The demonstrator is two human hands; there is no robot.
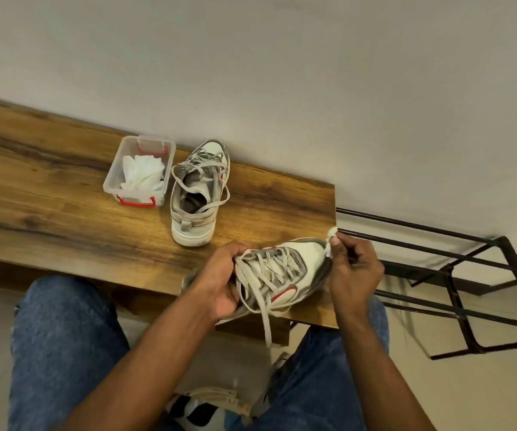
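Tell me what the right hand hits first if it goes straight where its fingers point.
Most likely the toe of the held sneaker: the right hand pinches a small white wad right at that toe, fingers aimed left toward it. Whether the wad already touches is unclear from this view.

We hold a worn white-and-grey sneaker with a red side mark, tilted on its side over the near right corner of the wooden table, toe to the right. Its loose laces hang past the near edge. Our left hand grips its heel end, and at its toe our right hand pinches a small white wad of tissue.
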